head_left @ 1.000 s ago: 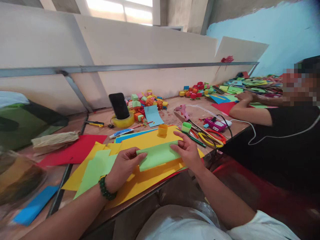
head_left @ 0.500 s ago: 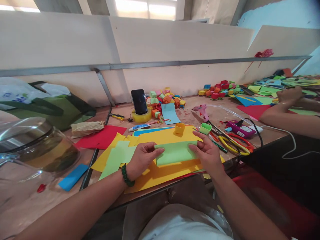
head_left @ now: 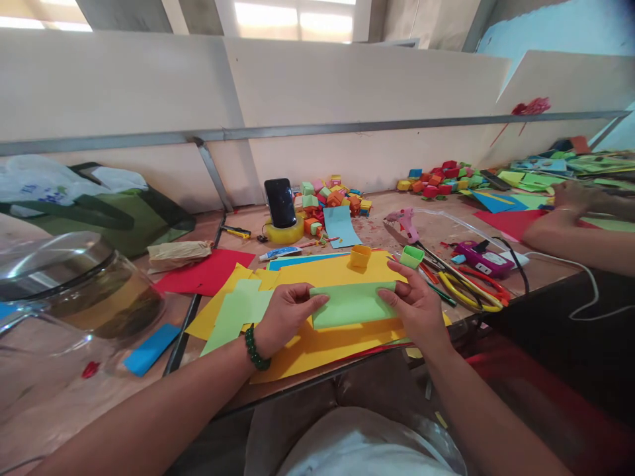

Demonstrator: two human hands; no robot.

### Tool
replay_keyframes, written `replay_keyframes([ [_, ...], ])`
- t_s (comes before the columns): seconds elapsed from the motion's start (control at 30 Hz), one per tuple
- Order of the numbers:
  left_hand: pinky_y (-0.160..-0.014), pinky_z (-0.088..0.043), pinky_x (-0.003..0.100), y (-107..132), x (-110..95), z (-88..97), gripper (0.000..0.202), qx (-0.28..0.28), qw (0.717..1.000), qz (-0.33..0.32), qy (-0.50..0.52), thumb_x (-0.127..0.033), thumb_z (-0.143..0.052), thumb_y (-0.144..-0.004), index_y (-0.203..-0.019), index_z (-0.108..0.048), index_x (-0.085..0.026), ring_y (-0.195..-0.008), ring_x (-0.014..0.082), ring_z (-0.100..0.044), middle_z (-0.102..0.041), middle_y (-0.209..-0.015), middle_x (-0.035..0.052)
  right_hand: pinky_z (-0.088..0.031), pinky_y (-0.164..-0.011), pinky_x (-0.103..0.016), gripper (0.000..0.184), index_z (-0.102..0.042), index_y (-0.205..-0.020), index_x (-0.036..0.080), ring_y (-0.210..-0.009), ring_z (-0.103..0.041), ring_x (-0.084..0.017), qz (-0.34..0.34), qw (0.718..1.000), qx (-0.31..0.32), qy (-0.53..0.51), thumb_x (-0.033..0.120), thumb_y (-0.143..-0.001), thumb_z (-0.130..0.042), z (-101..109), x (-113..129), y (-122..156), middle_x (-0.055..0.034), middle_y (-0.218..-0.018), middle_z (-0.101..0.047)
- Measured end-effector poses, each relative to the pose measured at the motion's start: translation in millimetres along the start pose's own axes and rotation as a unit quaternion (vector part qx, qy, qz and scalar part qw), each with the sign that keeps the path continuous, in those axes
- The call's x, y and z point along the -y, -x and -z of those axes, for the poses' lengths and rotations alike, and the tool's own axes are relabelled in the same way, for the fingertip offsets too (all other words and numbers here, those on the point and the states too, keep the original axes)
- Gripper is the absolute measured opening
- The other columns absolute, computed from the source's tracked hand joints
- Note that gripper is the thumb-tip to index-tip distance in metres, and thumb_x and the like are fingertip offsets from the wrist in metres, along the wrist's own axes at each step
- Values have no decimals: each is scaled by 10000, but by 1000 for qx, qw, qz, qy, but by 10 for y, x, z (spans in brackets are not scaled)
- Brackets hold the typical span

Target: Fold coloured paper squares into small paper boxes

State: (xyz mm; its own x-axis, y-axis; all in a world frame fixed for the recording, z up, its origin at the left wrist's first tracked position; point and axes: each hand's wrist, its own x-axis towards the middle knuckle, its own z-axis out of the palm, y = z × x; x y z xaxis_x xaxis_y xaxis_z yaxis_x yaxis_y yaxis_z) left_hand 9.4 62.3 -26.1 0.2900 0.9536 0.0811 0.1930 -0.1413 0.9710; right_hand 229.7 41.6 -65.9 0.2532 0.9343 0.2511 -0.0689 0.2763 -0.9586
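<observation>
A light green strip of paper (head_left: pixel 353 306) is stretched between my two hands above the yellow sheets (head_left: pixel 297 357). Its left end is pinched by my left hand (head_left: pixel 285 314), thumb on top. At the right end my right hand (head_left: pixel 414 297) grips it the same way, fingers behind the paper. Just beyond the strip stand a small yellow-orange folded paper ring (head_left: pixel 360 256) and a light green one (head_left: pixel 411 256). More light green paper (head_left: pixel 233 311) lies left of my left hand.
A glass jug (head_left: pixel 119 297) stands at the left. Behind the sheets are a phone (head_left: pixel 280 201) on a tape roll (head_left: pixel 284 231) and piled paper cubes (head_left: pixel 317 198). A pink glue gun (head_left: pixel 407 225), pliers (head_left: pixel 466 291) and a purple power strip (head_left: pixel 481 261) lie right. Another person's arm (head_left: pixel 580 231) rests far right.
The whole view has shifted slightly, so things appear a little further right. Both hands keep the same hold on the green paper strip.
</observation>
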Motion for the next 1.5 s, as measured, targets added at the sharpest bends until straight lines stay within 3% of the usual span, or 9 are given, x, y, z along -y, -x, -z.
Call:
replay_keyframes([
  [0.43, -478, -257, 215, 10, -14, 16, 428, 1, 1000, -18, -12, -504, -654, -651, -504, -432, -168, -514, 77, -284, -328, -497, -51, -430, -506, -221, 636, -529, -1147, 189, -509, -494, -92, -13, 1000, 9, -1, 413, -607, -782, -25, 66, -3, 80, -560, -533],
  [0.6, -441, -258, 205, 48, -135, 31, 450, 1, 999, -27, -28, -526, -662, -650, -489, -425, -178, -471, 73, -283, -329, -464, -56, -351, -462, -204, 583, -558, -1115, 183, -467, -391, -75, -1, 999, 17, 30, 427, -625, -756, -89, 153, 4, 106, -514, -394],
  [0.8, -421, -251, 206, -31, -16, 64, 409, 18, 994, -14, -111, -507, -602, -683, -497, -431, -185, -439, 76, -302, -365, -436, -56, -250, -461, -199, 547, -526, -1159, 148, -476, -290, -70, 0, 996, 25, 90, 354, -674, -670, -75, 96, -22, 119, -524, -281],
  [0.9, -449, -260, 215, -75, 57, 70, 385, 12, 978, -40, -205, -485, -561, -699, -495, -431, -185, -455, 89, -332, -360, -441, -53, -243, -475, -208, 509, -533, -1178, 142, -484, -295, -79, 0, 984, 44, 171, 304, -704, -621, -53, 60, -27, 113, -531, -274],
  [1.13, -556, -339, 271, -149, 162, 87, 258, 33, 913, -86, -398, -375, -498, -774, -598, -526, -189, -582, 161, -487, -527, -578, 3, -305, -539, -229, 535, -498, -1281, 153, -525, -395, -113, 23, 926, 87, 366, 213, -750, -530, -65, 18, -21, 85, -560, -377],
  [1.23, -611, -393, 298, -167, 198, 90, 162, 29, 897, -97, -431, -313, -520, -798, -800, -600, -173, -655, 187, -520, -567, -672, 18, -327, -557, -233, 533, -479, -1299, 146, -544, -435, -121, 47, 904, 94, 414, 202, -769, -505, -65, 2, -16, 62, -602, -447],
  [1.3, -709, -439, 341, -181, 209, 93, 212, 18, 887, -135, -442, -275, -541, -805, -971, -605, -160, -788, 220, -551, -613, -821, 58, -347, -568, -234, 538, -471, -1303, 149, -561, -468, -125, 61, 896, 99, 429, 192, -768, -504, -66, 4, -11, 43, -646, -504],
  [1.37, -812, -444, 366, -198, 193, 99, 218, 59, 872, -193, -446, -196, -508, -825, -1008, -623, -169, -913, 232, -556, -628, -958, 93, -369, -586, -239, 551, -463, -1305, 147, -588, -503, -131, 67, 889, 107, 440, 180, -758, -511, -69, 13, -7, 24, -692, -553],
  [1.5, -825, -429, 318, -196, 51, 125, 407, 231, 828, -247, -447, -15, -389, -775, -974, -691, -202, -938, 194, -598, -674, -1006, 81, -405, -609, -254, 548, -457, -1305, 138, -604, -534, -143, 74, 881, 116, 454, 171, -761, -510, -68, -4, -5, 10, -711, -586],
])
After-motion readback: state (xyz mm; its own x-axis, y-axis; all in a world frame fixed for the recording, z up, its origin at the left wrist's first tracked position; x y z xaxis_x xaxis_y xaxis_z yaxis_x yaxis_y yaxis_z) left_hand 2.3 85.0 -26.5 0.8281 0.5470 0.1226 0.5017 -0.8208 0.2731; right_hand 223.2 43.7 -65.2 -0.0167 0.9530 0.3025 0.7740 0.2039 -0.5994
